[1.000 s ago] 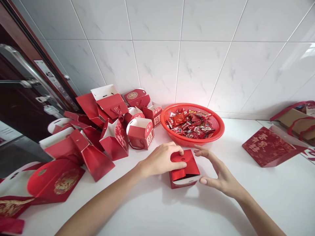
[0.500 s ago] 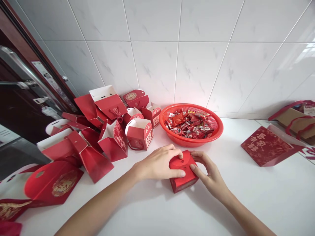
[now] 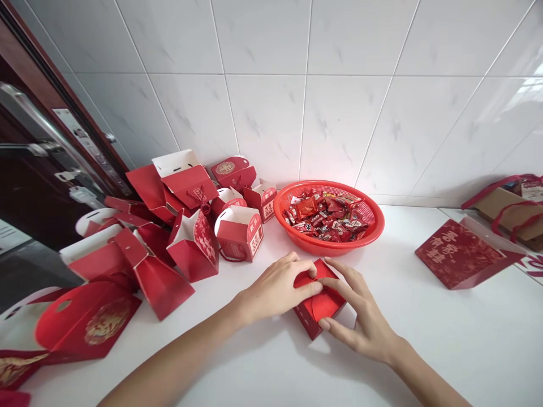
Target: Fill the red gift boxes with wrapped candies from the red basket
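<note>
A small red gift box (image 3: 327, 305) stands on the white countertop between my hands, its top covered by curved interlocking flaps. My left hand (image 3: 280, 288) comes over its left side, thumb and bent index finger pinching at the flaps. My right hand (image 3: 362, 305) is on the right side: one finger reaches across the top to the flaps, and the thumb rests at the near edge. Fingers partly hide where the flaps meet. Behind the box, a red plastic basket (image 3: 292, 234) holds many wrapped candies (image 3: 324, 217).
Several open red gift boxes (image 3: 193, 243) crowd the left side, some tipped over. A dark red box (image 3: 460, 254) lies at the right, near a brown carton (image 3: 504, 206) with red straps. White wall tiles (image 3: 348, 124) rise behind; a door handle (image 3: 46, 133) is at far left.
The box has turned between my hands, so a corner now points toward me. My right fingers have moved onto the top flaps and its thumb to the near edge.
</note>
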A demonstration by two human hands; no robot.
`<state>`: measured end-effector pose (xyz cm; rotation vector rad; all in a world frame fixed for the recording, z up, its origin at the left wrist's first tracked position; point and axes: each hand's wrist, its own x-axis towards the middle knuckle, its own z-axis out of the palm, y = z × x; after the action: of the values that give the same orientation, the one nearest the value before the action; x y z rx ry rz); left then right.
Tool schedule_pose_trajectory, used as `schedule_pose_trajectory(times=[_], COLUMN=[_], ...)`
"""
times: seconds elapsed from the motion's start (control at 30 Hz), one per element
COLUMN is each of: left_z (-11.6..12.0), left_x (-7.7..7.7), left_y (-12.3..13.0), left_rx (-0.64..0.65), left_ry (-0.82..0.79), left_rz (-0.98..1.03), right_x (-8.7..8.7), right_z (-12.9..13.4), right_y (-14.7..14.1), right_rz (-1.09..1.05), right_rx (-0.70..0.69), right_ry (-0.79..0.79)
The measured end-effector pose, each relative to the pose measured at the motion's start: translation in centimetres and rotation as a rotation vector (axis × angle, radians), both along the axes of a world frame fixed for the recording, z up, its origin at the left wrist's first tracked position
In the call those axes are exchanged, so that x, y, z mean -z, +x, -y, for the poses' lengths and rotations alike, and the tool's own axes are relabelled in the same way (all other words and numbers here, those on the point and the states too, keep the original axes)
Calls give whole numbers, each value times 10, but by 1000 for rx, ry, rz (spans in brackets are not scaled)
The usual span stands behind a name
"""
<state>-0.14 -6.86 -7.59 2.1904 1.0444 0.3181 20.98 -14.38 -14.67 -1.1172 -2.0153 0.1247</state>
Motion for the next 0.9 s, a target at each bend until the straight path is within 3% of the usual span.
schedule_pose_trajectory(times=[0.17, 0.33, 0.53, 0.7, 0.8, 0.9], left_z=[-9, -10, -8, -12, -16, -19], left_x=[4, 2, 4, 5, 4, 4], left_y=[-4, -5, -4, -4, -4, -4], left_rx=[52, 52, 93, 113, 80, 72], left_ry=[0, -27, -40, -131, -149, -150], left_rz=[72, 51, 113, 234, 242, 217], right_x=[-2, -4, -4, -33, -48, -46], right_z=[-1, 5, 13, 7, 0, -10], right_y=[0, -11, -25, 18, 65, 107], right_rz=[41, 109, 117, 39, -46, -91], right_rx=[43, 91, 227, 252, 519, 882], right_ry=[-99, 21, -8, -99, -151, -41])
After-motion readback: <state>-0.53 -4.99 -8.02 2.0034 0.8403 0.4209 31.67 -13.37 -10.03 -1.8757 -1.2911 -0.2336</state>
